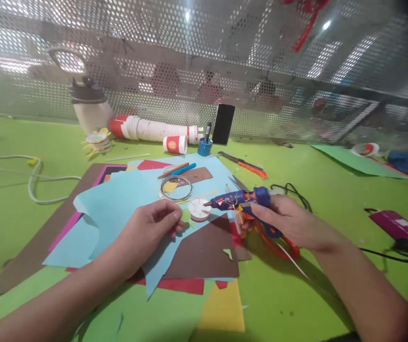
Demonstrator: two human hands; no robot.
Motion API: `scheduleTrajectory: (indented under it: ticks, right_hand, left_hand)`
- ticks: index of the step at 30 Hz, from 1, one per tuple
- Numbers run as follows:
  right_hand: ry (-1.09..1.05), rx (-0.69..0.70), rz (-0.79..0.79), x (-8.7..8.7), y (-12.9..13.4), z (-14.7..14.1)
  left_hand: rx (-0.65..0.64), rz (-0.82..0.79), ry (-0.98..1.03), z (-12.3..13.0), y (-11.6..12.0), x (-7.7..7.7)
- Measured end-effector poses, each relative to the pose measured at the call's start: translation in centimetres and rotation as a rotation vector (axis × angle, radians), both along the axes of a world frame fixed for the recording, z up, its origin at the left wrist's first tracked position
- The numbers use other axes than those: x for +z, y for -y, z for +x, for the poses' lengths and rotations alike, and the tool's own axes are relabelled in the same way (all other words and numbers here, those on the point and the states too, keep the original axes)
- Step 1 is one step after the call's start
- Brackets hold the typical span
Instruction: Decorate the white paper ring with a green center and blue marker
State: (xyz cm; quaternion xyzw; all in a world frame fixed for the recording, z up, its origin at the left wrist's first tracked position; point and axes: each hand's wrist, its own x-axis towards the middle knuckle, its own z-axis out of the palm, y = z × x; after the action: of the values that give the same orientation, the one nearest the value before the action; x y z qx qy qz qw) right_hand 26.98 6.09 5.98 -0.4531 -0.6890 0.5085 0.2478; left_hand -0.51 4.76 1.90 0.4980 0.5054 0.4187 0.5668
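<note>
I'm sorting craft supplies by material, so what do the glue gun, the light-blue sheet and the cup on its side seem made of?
Glue gun: probably hard plastic, smooth-looking, judging by its moulded blue body.
Light-blue sheet: paper or thin card, matte, with a curled left edge.
Cup: likely paper, smooth, from its printed red-and-white wall; any coating is unclear.

"How does the left arm (pixel 82 285) sit?"
"It reaches in from the lower left. The left hand (pixel 154 221) is bare, its fingers (pixel 164 206) curled close to the thumb (pixel 170 223)."
"And the right arm (pixel 364 285)?"
"Slanting up from the lower right, the right hand (pixel 291 221) wrapped in a grip."
</note>
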Motion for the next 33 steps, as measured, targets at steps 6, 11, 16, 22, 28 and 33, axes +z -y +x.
scheduleTrajectory:
  ticks: [6,11,16,22,28,33]
  right_hand:
    - [0.002,-0.034,-0.015,-0.4,-0.1,-0.5]
    - [0.02,-0.061,-0.061,-0.7,-0.1,-0.8]
    - [0.082,-0.054,-0.04,-0.9,-0.1,-0.8]
    - [0.121,-0.075,-0.009,-1.1,-0.2,-0.9]
    - [0.115,-0.052,-0.021,-1.4,-0.4,-0.8]
    - [0.127,-0.046,-0.02,-1.2,-0.2,-0.8]
  left_hand:
    - [-0.02,-0.039,-0.047,0.0,0.0,0.2]
    - [-0.024,-0.049,-0.038,0.0,-0.1,0.2]
    - [-0.026,-0.057,-0.028,0.1,-0.2,0.1]
    - [-0.027,-0.045,-0.034,0.0,0.0,0.2]
    - [-0.04,-0.04,-0.039,-0.1,-0.2,0.0]
    - [-0.044,-0.035,-0.039,0.0,-0.2,0.0]
